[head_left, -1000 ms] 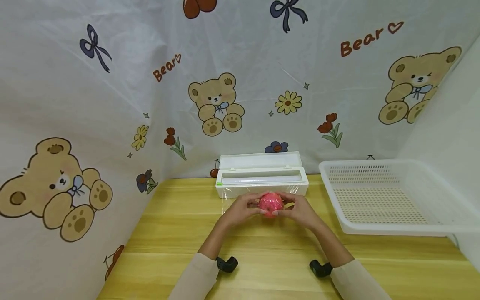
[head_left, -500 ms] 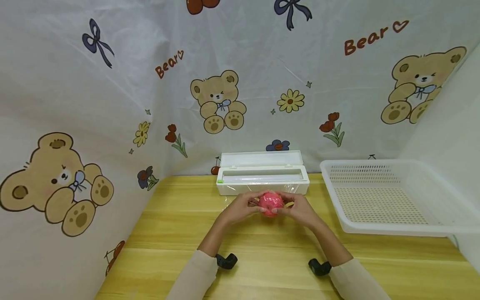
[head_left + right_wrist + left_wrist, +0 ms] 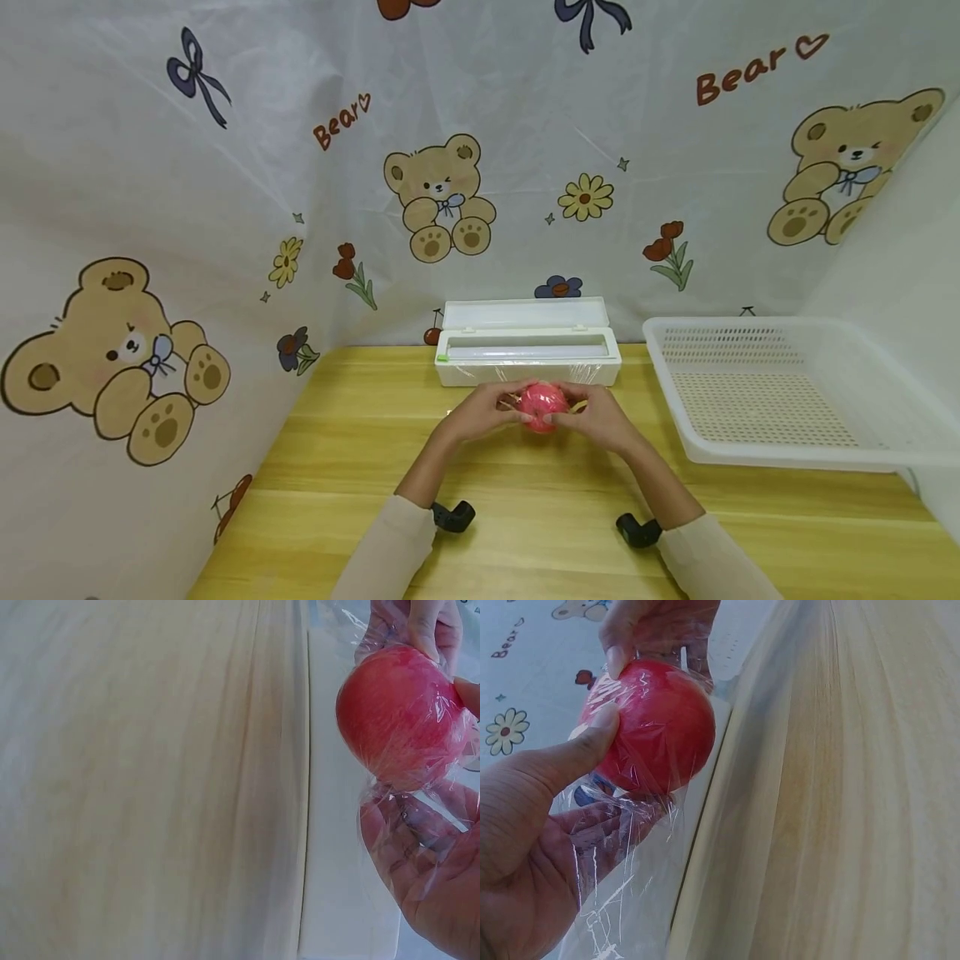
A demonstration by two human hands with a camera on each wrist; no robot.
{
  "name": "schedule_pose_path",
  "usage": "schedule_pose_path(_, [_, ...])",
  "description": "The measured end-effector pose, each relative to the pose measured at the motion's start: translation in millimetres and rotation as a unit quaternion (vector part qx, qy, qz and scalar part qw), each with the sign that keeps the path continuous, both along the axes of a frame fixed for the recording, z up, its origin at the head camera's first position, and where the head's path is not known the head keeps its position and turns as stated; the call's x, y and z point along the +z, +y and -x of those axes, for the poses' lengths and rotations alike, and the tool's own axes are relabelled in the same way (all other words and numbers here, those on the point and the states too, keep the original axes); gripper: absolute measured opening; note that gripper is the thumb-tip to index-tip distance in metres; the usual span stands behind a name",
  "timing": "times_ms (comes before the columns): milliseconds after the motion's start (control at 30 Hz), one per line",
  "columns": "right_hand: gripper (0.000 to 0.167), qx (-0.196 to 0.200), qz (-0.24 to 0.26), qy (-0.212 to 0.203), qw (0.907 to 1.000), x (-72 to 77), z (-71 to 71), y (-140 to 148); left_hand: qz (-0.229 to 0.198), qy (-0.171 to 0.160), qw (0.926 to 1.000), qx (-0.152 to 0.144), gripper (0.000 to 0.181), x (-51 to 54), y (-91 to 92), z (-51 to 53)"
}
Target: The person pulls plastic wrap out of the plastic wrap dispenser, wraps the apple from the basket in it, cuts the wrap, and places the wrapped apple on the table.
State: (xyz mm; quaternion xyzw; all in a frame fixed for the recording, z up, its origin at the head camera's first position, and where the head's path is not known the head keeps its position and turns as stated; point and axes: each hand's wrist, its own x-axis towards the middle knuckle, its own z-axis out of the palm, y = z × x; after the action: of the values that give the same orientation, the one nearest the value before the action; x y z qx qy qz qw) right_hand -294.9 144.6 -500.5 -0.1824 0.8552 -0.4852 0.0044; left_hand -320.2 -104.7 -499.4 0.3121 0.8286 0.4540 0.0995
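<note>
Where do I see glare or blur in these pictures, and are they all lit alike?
Head view: fairly even light, small glints on the apple; left wrist view: cooler, bluish cast, with bright white streaks of glare on the clear film; right wrist view: dimmer, with the table grain looking soft and hazy.

In the wrist views we are catching white glare on film (image 3: 628, 832) around the red fruit (image 3: 664, 727), and soft blur on the tabletop (image 3: 150, 787) near it.
</note>
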Motion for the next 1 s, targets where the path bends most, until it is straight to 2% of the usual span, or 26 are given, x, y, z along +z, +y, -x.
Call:
schedule_pose_path(333, [0.053, 0.004, 0.005, -0.010, 0.9999, 1.7, -0.7, -1.1, 0.007, -0.007, 0.9999, -0.006, 0.060, 3.0, -2.8, -2.1])
schedule_pose_path(533, [0.053, 0.000, 0.013, -0.021, 0.9997, 5.3, -2.7, 1.6, 0.000, 0.011, 0.9999, -0.012, 0.059, 0.8, -0.2, -0.7])
schedule_pose_path(700, [0.057, 0.009, 0.021, -0.030, 0.9993, 6.3, -3.5, 1.3, -0.010, -0.001, 0.9998, -0.015, 0.059, 0.4, 0.5, -0.8])
schedule_pose_path(833, [0.073, 0.025, 0.017, -0.023, 0.9993, 5.7, -4.3, -1.3, -0.014, -0.011, 0.9998, -0.013, 0.058, -0.1, -2.6, -0.6])
schedule_pose_path(1000, [0.095, 0.065, 0.009, -0.007, 0.9978, 7.8, -7.0, 0.0, -0.021, -0.017, 0.9996, -0.010, 0.057, 1.1, -5.8, 0.7])
